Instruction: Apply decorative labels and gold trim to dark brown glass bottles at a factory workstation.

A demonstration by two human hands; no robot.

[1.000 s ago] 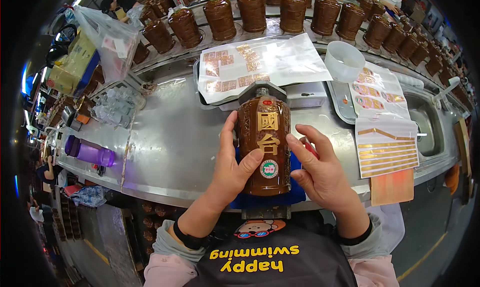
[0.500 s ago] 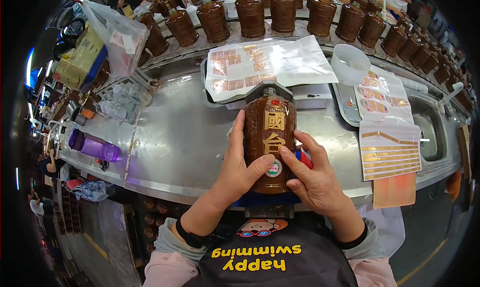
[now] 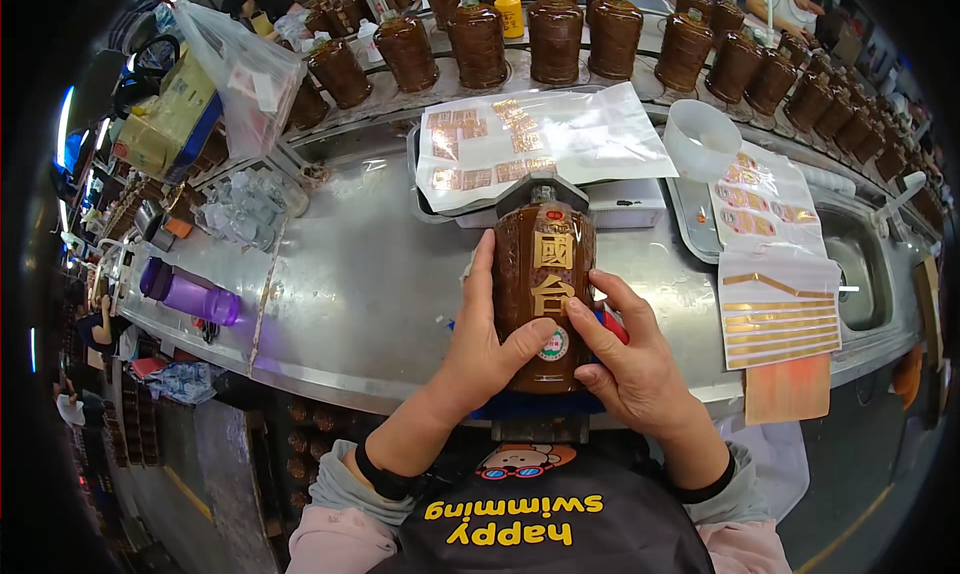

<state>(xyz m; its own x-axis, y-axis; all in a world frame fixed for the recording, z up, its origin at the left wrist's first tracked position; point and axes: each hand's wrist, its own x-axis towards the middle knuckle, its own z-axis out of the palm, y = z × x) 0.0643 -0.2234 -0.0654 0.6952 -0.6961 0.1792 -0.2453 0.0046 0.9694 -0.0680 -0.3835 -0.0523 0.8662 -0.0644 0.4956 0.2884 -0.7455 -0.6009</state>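
Observation:
A glossy brown bottle (image 3: 525, 264) with gold characters lies on its back in front of me, its neck away from me in a dark notched holder (image 3: 575, 194). My left hand (image 3: 480, 334) lies along its left side, thumb on the front beside a round green-and-white sticker (image 3: 552, 345). On the right side my right hand (image 3: 630, 359) holds the bottle, one fingertip touching the front just above the sticker. Something blue shows under the bottle's base, and a red-and-blue thing (image 3: 612, 324) is partly hidden behind my right fingers.
White sheets of gold-red labels (image 3: 600, 144) lie on a tray beyond the bottle. To the right are a white plastic tub (image 3: 702, 139), a sheet of gold strips (image 3: 780, 314) and a sink (image 3: 865, 284). Brown bottles (image 3: 555, 39) line a curved conveyor behind. A purple drinking bottle (image 3: 190, 292) lies left.
The bottles on the conveyor have shifted along it, and a yellow bottle now shows among them. Both hands keep nearly the same hold on the brown bottle.

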